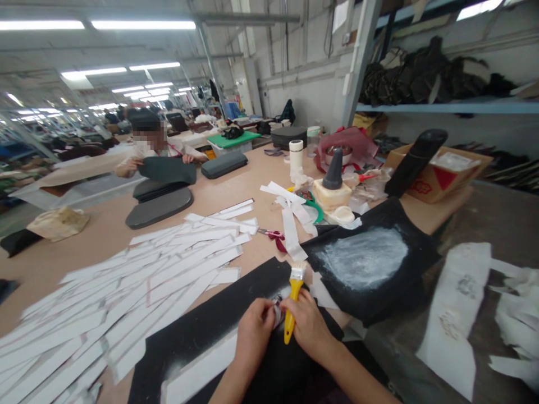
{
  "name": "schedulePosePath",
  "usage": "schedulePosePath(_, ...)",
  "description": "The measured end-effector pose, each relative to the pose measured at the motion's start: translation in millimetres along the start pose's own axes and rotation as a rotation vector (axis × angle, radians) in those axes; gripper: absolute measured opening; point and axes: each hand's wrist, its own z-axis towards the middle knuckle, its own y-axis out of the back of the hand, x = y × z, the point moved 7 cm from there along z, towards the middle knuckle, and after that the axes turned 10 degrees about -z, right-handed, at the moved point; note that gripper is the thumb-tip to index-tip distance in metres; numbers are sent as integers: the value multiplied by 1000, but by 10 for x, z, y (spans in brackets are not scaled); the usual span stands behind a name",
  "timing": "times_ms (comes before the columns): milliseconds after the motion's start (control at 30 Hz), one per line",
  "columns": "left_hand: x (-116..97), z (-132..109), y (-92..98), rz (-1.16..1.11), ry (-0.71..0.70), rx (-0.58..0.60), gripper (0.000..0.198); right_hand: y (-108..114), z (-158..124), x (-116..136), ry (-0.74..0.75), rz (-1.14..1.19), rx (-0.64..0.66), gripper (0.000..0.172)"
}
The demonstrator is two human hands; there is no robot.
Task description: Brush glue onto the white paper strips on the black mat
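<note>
Long beige workbench (96,247) fills the workshop view, spread with a fan of narrow white paper strips (138,286) and a black fabric panel smeared with white paste (404,286). Nearest the person, a flat black sheet (189,342) lies at the bench edge beneath both hands. Left hand (254,336) has its fingers closed narrowly on a small crumpled pale scrap (278,311), the pinch partly hidden. Right hand (309,325) wraps its fingers around a yellow-handled flat paintbrush (289,317) close to the bristles, a short grip that favours steady, controlled strokes
</note>
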Motion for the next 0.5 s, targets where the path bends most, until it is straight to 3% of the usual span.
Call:
schedulePosePath(100,225,-50,244,-398,165,-125,18,-48,-42,18,21,-111,-18,28)
schedulePosePath(200,482,-207,676,-863,353,-306,24,-21,-62,63,76,-185,-68,29)
schedulePosePath(267,629,-385,1099,-1107,435,-479,19,-11,-87,67,119,-201,-96,28)
schedulePosePath(367,840,-808,1884,-1318,510,-817,6,-53,-150,-14,203,-218,-154,21)
schedulePosePath(467,983,-1327,2671,-1416,499,-1112,23,-206,-189,-77,385,-210,-169,21)
schedulePosePath(500,998,-1492,2930,-1395,468,-1191,26,-241,-172,-119,367,-195,-171,21)
